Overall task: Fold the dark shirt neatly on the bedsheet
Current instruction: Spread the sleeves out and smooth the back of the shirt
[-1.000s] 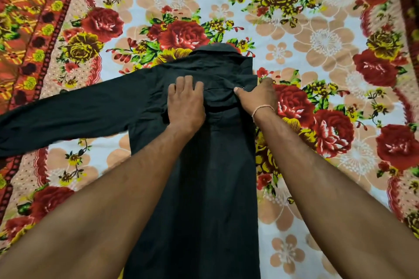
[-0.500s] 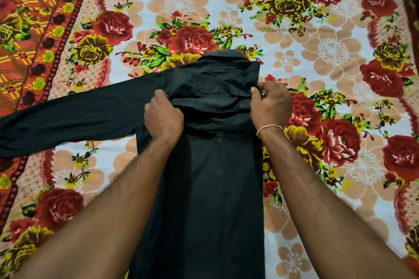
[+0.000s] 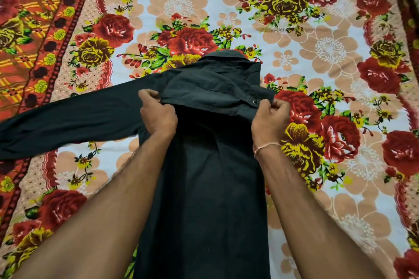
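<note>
Now we have both hands pinching the dark shirt [image 3: 204, 188] at its shoulders.

Our left hand [image 3: 158, 115] grips a fold near the left shoulder, our right hand [image 3: 269, 120] nips the right edge beside a small button [image 3: 255, 101]. Lying lengthwise on the flowered bedsheet [image 3: 328, 52], the body runs toward us, one sleeve [image 3: 68, 124] stretched out left. Bare sheet lies open all round; the matte cloth is rumpled below the collar [image 3: 223, 55].

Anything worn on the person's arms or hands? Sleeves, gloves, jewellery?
No sleeves or gloves: both forearms are bare to the frame edge. The left hand wears nothing visible. The right hand has a thin, pale pinkish thread band around its wrist.
</note>
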